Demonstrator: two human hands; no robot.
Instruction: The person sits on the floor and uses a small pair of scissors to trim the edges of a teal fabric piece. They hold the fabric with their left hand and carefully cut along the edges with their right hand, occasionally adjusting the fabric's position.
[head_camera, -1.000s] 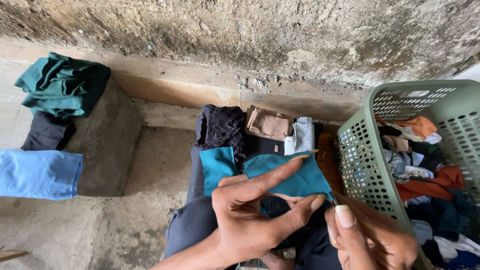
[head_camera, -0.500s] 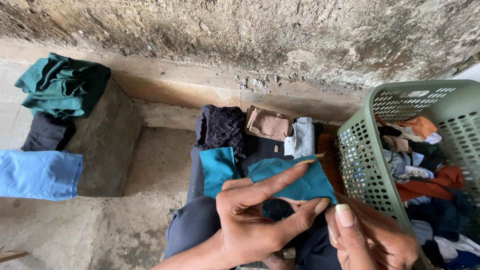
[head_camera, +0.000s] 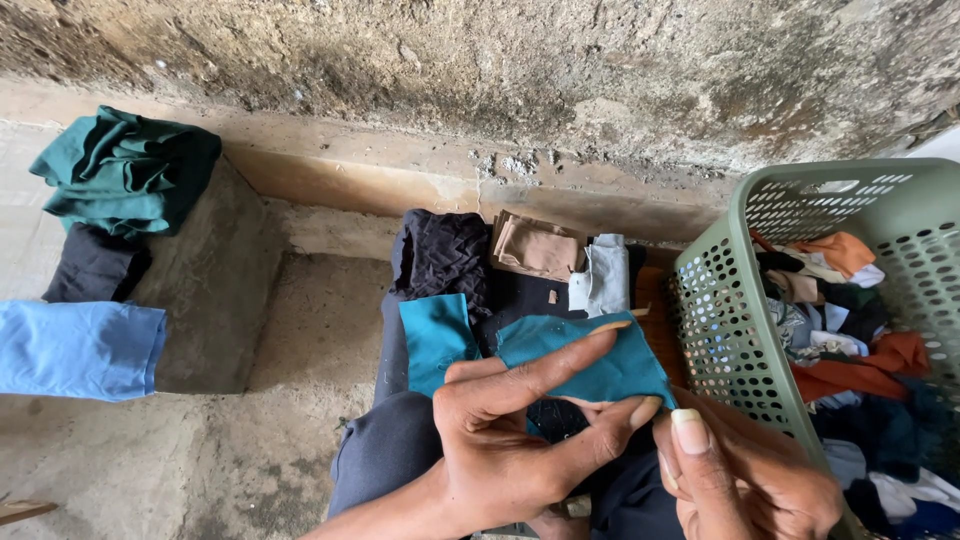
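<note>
Just left of the green perforated basket (head_camera: 730, 330), both hands worked one small teal cloth piece (head_camera: 590, 365). The left hand (head_camera: 510, 440) had its forefinger stretched along the cloth's upper edge and its thumb pressed up under the lower edge, so the fingers were closed on the fabric. The right hand (head_camera: 745, 470) pinched the corner nearest the basket between thumb and curled fingers. The cloth was held flat and taut above the lap, not yet laid down.

Judged step: smoothing or squaring the piece, mid-fold. The next move would call for an even crease while both grips kept the edges aligned.

Beyond the cloth, away from the basket's front wall, lay a second teal piece (head_camera: 435, 340), a black garment (head_camera: 440, 255), a tan folded piece (head_camera: 535, 248) and a pale grey piece (head_camera: 605, 278). The basket held mixed clothes, orange among them.
</note>
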